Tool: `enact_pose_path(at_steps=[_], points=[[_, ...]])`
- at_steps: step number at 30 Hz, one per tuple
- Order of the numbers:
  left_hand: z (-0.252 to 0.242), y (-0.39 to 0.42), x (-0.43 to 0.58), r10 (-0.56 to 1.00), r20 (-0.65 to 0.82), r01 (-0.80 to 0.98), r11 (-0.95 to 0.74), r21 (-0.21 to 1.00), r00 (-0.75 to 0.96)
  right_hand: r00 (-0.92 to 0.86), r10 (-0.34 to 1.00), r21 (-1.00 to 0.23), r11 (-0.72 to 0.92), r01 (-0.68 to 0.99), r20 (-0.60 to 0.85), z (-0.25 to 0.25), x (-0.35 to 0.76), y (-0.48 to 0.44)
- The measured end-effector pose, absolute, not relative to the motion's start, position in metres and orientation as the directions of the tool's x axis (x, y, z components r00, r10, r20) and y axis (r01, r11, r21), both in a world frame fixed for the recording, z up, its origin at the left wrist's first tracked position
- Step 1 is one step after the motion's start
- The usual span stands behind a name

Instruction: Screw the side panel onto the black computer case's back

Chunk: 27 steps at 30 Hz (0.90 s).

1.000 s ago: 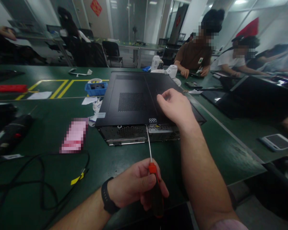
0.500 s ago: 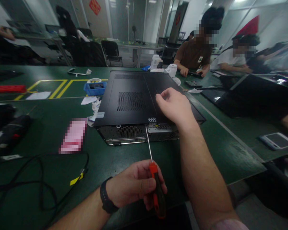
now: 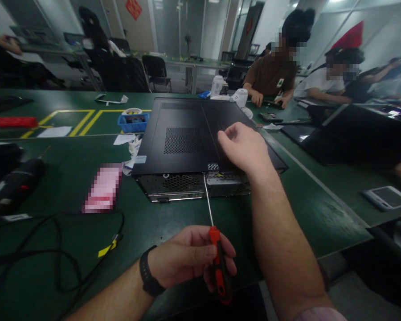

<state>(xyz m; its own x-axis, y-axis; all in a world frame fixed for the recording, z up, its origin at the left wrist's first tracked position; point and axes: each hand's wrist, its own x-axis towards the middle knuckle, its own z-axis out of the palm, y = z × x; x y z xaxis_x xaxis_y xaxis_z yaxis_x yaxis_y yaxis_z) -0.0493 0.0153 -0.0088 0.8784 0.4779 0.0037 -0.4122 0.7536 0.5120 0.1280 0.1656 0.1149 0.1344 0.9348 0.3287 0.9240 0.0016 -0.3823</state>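
A black computer case (image 3: 183,111) lies flat on the green table, its perforated metal end facing me. My left hand (image 3: 190,256) is closed around the red and black handle of a screwdriver (image 3: 218,263). The shaft slants up and away from me, and its tip meets the top edge of that end, near the middle. Whether a screw sits under the tip is too small to see. On the lid, right of centre, rests my right hand (image 3: 245,145) with its fingers curled in; nothing shows in them.
Left of the case are a blue bin (image 3: 132,122), crumpled paper (image 3: 133,149), a pink blurred item (image 3: 103,187) and black cables (image 3: 56,249). A dark panel (image 3: 341,133) and a phone-like device (image 3: 387,197) lie to the right. A co-worker (image 3: 270,76) sits across the table.
The screwdriver handle has turned a little in my left hand, whose fingers have shifted outward slightly. The tip stays at the case edge, and my right hand remains on the lid.
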Motion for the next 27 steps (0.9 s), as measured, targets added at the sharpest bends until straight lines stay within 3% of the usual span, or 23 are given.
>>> enact_pose_path(at_steps=[27], points=[[-0.013, 0.011, -0.046, 0.501, 0.049, -0.449, 0.722, 0.526, 0.864, 0.123, 0.936, -0.363, 0.005, 0.932, 0.330, 0.116, 0.126, 0.163]])
